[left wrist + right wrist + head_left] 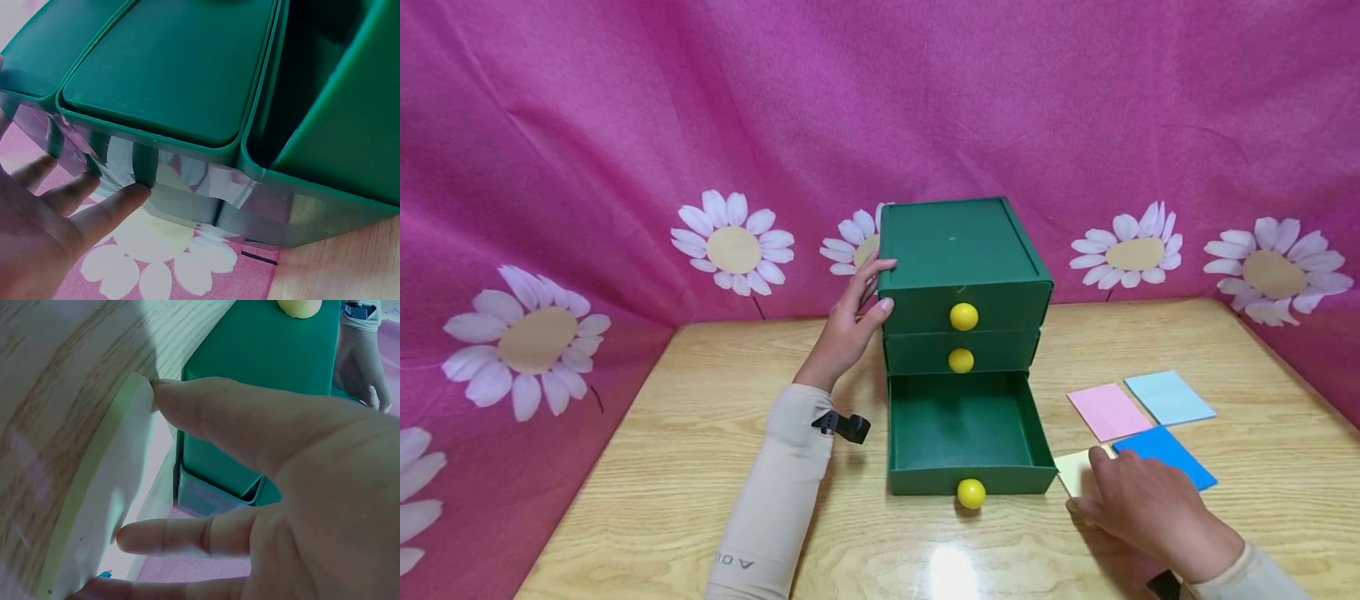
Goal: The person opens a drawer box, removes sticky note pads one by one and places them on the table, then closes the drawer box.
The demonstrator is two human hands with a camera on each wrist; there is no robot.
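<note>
A green three-drawer cabinet (964, 242) with yellow round knobs stands mid-table, its bottom drawer (962, 421) pulled out and bare inside. My left hand (846, 329) rests against the cabinet's left side, fingertips at the top edge and thumb by the front corner. In the left wrist view its straight fingers (115, 209) lie along the see-through side wall. On the right, my right hand (1153, 504) holds a pale yellow sticky note pad (1072, 473) between thumb and fingertips, low at the table. In the right wrist view the thumb is at the corner of the pad (103, 487).
Beyond the right hand lie a pink sticky note pad (1108, 411), a light blue one (1170, 397) and a bright blue one (1172, 458). Wooden table (700, 400) surrounds the cabinet. A pink cloth (820, 108) with daisies hangs behind and at both sides.
</note>
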